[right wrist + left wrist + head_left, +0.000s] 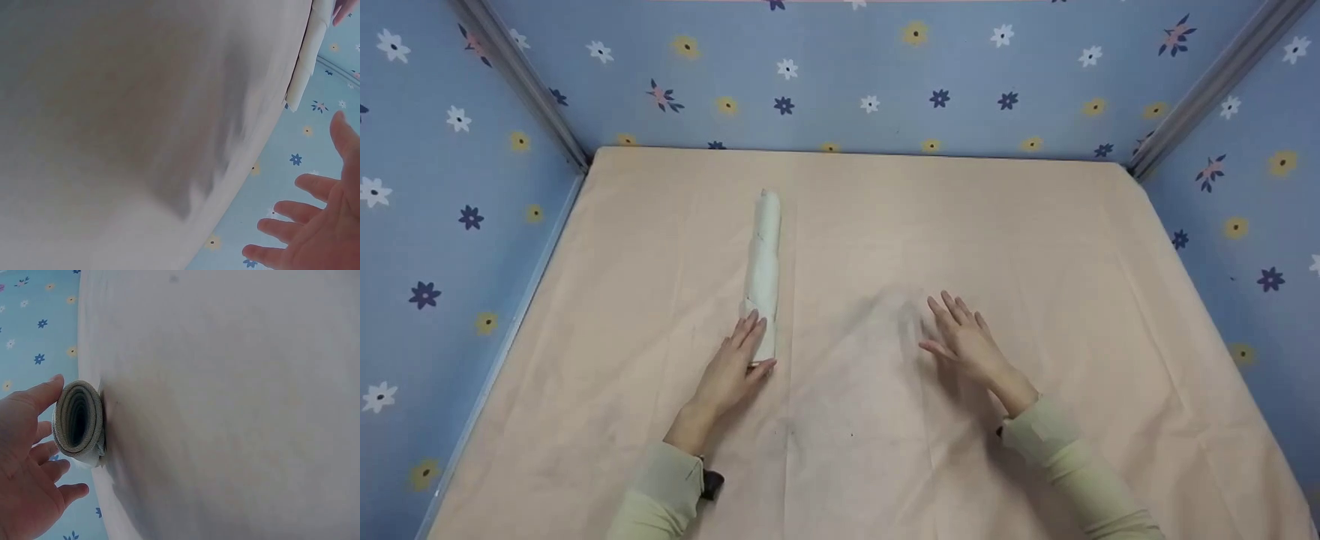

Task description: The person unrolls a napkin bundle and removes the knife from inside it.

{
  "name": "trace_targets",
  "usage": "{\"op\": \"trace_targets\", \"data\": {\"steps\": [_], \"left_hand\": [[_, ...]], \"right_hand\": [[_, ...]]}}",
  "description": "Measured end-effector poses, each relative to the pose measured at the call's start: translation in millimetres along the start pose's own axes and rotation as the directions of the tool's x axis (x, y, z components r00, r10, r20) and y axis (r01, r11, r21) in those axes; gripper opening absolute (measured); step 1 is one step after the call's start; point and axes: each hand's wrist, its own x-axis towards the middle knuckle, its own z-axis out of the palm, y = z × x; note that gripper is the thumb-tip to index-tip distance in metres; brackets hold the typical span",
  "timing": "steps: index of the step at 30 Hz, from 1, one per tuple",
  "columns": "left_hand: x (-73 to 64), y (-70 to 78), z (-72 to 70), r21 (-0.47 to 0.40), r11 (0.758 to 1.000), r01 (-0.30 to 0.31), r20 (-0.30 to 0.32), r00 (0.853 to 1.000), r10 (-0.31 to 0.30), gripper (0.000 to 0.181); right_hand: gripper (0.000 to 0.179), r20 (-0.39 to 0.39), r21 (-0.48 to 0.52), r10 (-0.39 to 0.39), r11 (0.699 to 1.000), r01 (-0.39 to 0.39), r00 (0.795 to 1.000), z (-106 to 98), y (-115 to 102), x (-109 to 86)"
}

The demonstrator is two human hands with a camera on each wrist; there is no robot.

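A long pale green-white rolled-up cloth (pixel 766 262) lies on the left half of the table, its length running away from me. My left hand (pixel 731 375) is at its near end, fingers extended over the left side and the thumb just off the end. The left wrist view looks into the hollow, layered end of the cloth roll (pixel 79 419), with the thumb tip of the left hand (pixel 28 455) right at its edge. Well to the right, my right hand (pixel 971 349) hovers over the table with spread fingers and holds nothing.
A peach cloth with creases covers the table (pixel 855 217). Blue flowered walls (pixel 840 67) enclose the back and both sides, with grey posts (pixel 1207 90) at the back corners.
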Motion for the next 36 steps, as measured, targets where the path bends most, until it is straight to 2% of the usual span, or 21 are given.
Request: {"op": "trace_targets", "data": {"steps": [10, 18, 25, 36], "left_hand": [[-4.1, -1.1, 2.3, -0.044, 0.999, 0.004, 0.003, 1.000, -0.004, 0.060], [-5.9, -1.7, 3.0, -0.090, 0.996, 0.018, -0.005, 1.000, -0.018, 0.059], [-5.6, -0.9, 2.7, -0.112, 0.991, 0.073, 0.026, 0.997, -0.070, 0.059], [-6.0, 0.4, 4.7, -0.145, 0.982, 0.121, 0.023, 0.993, -0.119, 0.058]], "right_hand": [[0.071, -0.007, 0.038, -0.041, 0.998, 0.041, 0.999, 1, -3, 1.2], [0.070, 0.017, 0.071, -0.078, 0.995, 0.076, 0.997, 1, -5, 1.1], [0.069, 0.023, 0.090, -0.106, 0.991, 0.104, 0.994, 3, -6, 2.9], [0.070, 0.033, 0.062, -0.156, 0.986, 0.154, 0.987, 12, -14, 8.2]]}}
